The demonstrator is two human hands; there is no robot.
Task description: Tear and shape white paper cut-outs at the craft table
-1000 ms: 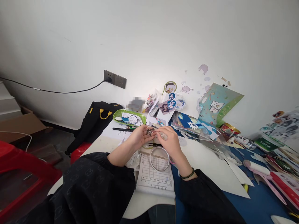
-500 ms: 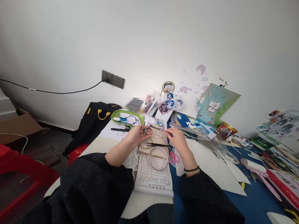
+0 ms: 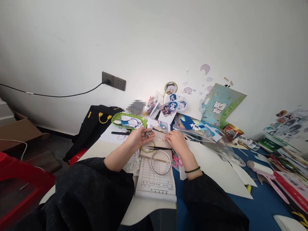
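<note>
My left hand [image 3: 137, 138] is palm up and holds a small dark brown paper cutout [image 3: 147, 134] with pale markings across its fingers. Just to the right, the fingertips of my right hand [image 3: 177, 141] are pinched together beside several small pale cut pieces [image 3: 160, 138] on a beige block or board. Anything between those fingertips is too small to make out. Black tweezers [image 3: 158, 148] lie crosswise below both hands. A white tape roll [image 3: 161, 174] rests partly on a printed form pad [image 3: 155, 186], and pink-handled scissors [image 3: 177, 161] are under my right wrist.
A green tray [image 3: 113, 120] of paper cutouts stands behind my left hand, near a black pen [image 3: 120, 133]. Plastic sleeves [image 3: 199, 127] and white sheets [image 3: 216, 170] cover the right side. Farther right lies a pink lint roller [image 3: 262, 170]. A black bag [image 3: 88, 131] leans at left.
My right hand has come slightly left and down, its fingertips closer to the small pale pieces. The left hand keeps the dark cutout. The whole view has shifted a little.
</note>
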